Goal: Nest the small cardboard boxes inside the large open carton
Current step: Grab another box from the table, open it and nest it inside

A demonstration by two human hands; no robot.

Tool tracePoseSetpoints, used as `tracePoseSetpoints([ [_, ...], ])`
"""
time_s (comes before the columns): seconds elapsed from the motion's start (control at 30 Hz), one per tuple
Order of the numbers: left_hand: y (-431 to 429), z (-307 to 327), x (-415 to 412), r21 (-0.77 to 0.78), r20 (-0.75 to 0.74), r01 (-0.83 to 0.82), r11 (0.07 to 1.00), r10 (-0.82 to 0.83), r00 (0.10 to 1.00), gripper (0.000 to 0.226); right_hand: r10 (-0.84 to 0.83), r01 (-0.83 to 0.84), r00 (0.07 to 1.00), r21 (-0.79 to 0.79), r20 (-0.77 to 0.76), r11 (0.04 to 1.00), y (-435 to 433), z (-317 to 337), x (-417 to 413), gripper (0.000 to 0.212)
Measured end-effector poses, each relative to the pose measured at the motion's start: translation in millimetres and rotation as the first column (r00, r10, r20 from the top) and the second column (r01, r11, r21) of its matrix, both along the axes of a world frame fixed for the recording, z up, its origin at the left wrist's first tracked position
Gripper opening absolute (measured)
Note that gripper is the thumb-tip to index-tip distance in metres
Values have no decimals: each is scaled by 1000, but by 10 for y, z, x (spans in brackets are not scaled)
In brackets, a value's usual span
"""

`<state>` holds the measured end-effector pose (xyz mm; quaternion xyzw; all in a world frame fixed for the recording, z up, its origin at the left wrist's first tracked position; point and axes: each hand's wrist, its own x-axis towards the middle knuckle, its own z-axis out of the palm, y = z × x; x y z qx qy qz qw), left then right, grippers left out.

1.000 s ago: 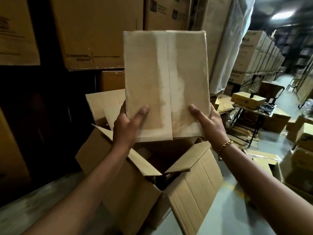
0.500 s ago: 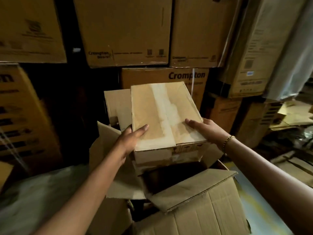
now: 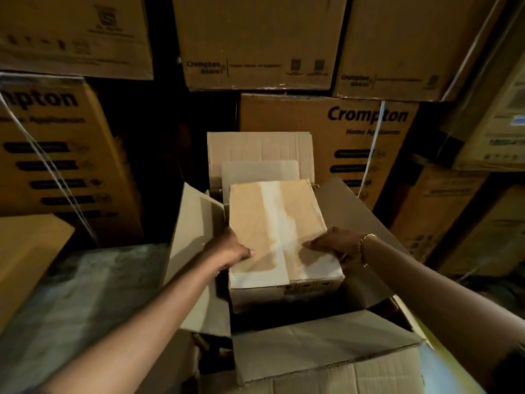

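A small tan cardboard box (image 3: 277,228) with a pale tape strip down its top sits low inside the mouth of the large open carton (image 3: 321,345), whose four flaps stand spread out. My left hand (image 3: 230,250) grips the box's near left edge, thumb on top. My right hand (image 3: 333,245), with a gold bracelet at the wrist, holds the near right edge. Behind it, another pale box or flap (image 3: 260,172) shows inside the carton against the far flap. The carton's floor is dark and hidden.
Stacked Crompton cartons (image 3: 366,132) form a wall behind and on both sides. A grey dusty surface (image 3: 82,302) lies at the left, with a tan box corner (image 3: 25,257) at the far left. White strapping (image 3: 51,169) hangs across the left cartons.
The small box went from held up vertically at face height, tipped flat, then down into the large carton's opening. Both hands kept their hold. My view tilted down and left towards the carton.
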<state>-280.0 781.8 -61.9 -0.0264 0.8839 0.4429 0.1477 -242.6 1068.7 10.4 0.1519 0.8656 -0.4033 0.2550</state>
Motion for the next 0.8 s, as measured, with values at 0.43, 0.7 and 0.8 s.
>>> tracePoseSetpoints([
  [0.43,484,-161,88,-730,317,491,475,-401,859,53,407,-392,911,432,63,812,-271,-840,-445,12],
  [0.7,840,-650,-105,-757,316,477,447,-389,865,65,565,-517,813,623,142,587,-446,-1231,-408,83],
  [0.8,886,-701,-45,-822,293,421,382,-351,889,82,582,-483,807,673,95,560,-494,-1305,-269,89],
])
